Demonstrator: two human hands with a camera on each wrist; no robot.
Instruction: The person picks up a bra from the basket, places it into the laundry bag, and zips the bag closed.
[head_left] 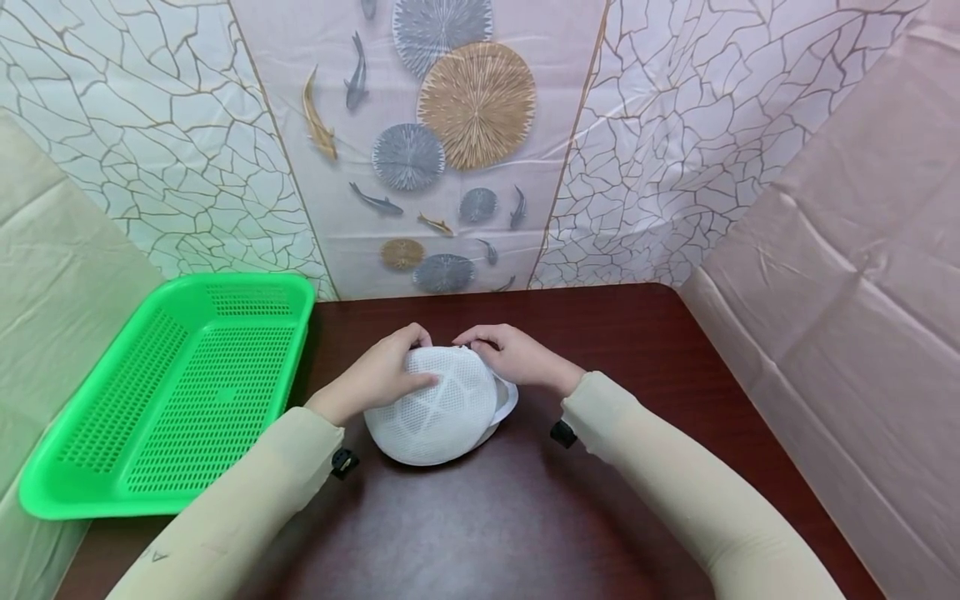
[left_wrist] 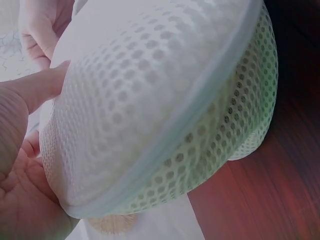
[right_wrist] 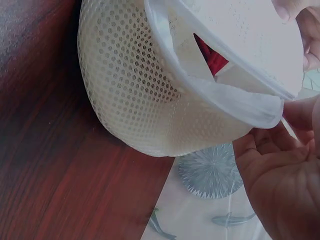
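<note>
A white mesh laundry bag (head_left: 438,408) with a rounded shape sits on the dark red-brown table. My left hand (head_left: 378,375) grips its far left side, thumb on the mesh top and the other fingers behind the edge. At the far edge my right hand (head_left: 517,354) pinches the rim by the zipper (right_wrist: 250,75); the exact hold of its fingertips is partly hidden. On the right side the zipper stands open, leaving a gap. Something red (right_wrist: 212,57) shows through this gap in the right wrist view.
To the left lies a green plastic basket (head_left: 296,367) with slotted walls and base. The table (head_left: 600,333) ends at a patterned cloth backdrop (head_left: 480,242), and a plain cloth wall (head_left: 825,275) rises on the right. Each wrist wears a black camera mount.
</note>
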